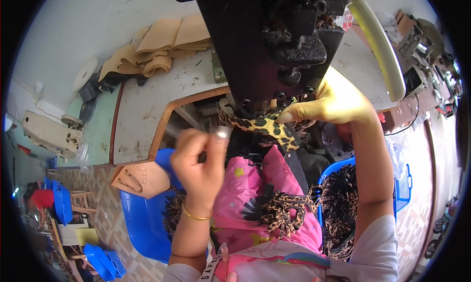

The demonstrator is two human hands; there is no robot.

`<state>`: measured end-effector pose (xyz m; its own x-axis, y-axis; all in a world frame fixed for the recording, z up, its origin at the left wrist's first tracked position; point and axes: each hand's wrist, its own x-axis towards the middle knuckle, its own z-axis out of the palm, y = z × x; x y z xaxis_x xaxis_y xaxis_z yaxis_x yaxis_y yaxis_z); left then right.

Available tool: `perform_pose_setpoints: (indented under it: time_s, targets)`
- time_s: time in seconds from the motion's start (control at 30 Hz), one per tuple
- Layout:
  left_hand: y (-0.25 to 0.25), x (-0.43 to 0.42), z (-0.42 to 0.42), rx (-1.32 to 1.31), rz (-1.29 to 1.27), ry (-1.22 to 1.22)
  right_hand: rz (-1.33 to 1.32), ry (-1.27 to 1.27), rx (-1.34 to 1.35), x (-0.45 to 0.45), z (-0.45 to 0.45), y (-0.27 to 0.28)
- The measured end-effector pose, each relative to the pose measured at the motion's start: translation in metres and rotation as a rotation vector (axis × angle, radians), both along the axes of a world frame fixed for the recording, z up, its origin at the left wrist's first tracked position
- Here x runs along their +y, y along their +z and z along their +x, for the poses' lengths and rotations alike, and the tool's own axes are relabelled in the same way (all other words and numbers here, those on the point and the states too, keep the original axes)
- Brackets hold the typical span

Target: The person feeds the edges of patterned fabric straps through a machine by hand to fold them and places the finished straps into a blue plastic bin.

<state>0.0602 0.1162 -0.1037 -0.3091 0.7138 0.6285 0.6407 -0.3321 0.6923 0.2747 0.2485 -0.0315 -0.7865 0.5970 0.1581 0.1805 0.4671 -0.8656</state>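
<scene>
A black machine head point(274, 51) hangs in front of me, likely a sewing machine. Just under it lies a leopard-print strap piece point(260, 125) with dark edging. My right hand point(341, 103) is closed on the piece's right part, the thumb on top and the other fingers hidden behind the machine. My left hand point(198, 157), slightly blurred, is curled near the strap's left end, thumb against the bent fingers; whatever it holds, if anything, cannot be made out. On the pink star-patterned cloth over my lap rests a bundle of leopard-print straps point(289, 211).
Blue baskets stand on either side of my lap; the right basket point(321, 184) holds many leopard-print strips. A cardboard piece point(142, 179) leans over the left basket point(142, 228). Tan sheets point(159, 39) are stacked on the worktable point(142, 100). A person in red point(39, 199) is far left.
</scene>
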Motion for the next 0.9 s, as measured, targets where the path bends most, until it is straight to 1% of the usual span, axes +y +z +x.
perform_pose_setpoints:
  time_s: [0.03, 0.07, 0.13, 0.2, 0.3, 0.4, 0.5, 0.57, 0.6, 0.63, 0.73, 0.77, 0.87, 0.9]
  targets:
    - [0.003, 0.000, 0.015, -0.104, -0.104, -0.158, 0.017, -0.021, 0.007, -0.004, -0.001, -0.001]
    - [0.004, 0.002, 0.032, -0.394, -0.200, -0.292, 0.034, -0.042, 0.014, -0.008, -0.002, -0.002]
    - [0.004, 0.007, 0.046, -0.602, -0.287, -0.377, 0.153, -0.080, 0.059, -0.012, -0.004, -0.005]
    - [0.001, 0.010, 0.043, -0.609, -0.229, -0.394, 0.254, -0.130, 0.094, -0.015, -0.006, -0.007]
    - [0.000, 0.010, 0.043, -0.599, -0.154, -0.378, 0.365, -0.179, 0.002, -0.016, 0.000, -0.006]
    - [0.000, 0.008, 0.035, -0.589, -0.119, -0.366, 0.373, -0.211, -0.061, -0.021, 0.000, -0.002]
    - [-0.002, 0.004, 0.027, -0.599, -0.108, -0.343, 0.394, -0.243, -0.054, -0.032, -0.005, -0.003]
    - [0.008, -0.006, 0.026, -0.551, -0.191, -0.306, 0.345, -0.282, -0.030, -0.041, -0.009, -0.012]
    - [0.012, -0.010, 0.023, -0.527, -0.229, -0.288, 0.407, -0.289, -0.021, -0.046, -0.008, -0.013]
    - [0.007, -0.008, 0.016, -0.203, -0.147, -0.232, 0.470, -0.297, -0.012, -0.050, -0.007, -0.014]
    - [0.013, -0.010, 0.023, 0.230, 0.025, -0.068, 0.537, -0.170, -0.042, -0.064, -0.001, -0.015]
    - [0.014, -0.011, 0.020, 0.324, -0.027, -0.164, 0.650, -0.157, -0.027, -0.069, -0.002, -0.017]
    - [0.017, -0.006, 0.021, 0.460, -0.052, -0.241, 0.849, -0.283, -0.163, -0.084, -0.001, -0.013]
    - [0.022, -0.004, 0.023, 0.433, -0.046, -0.240, 0.945, -0.318, -0.121, -0.083, 0.000, -0.016]
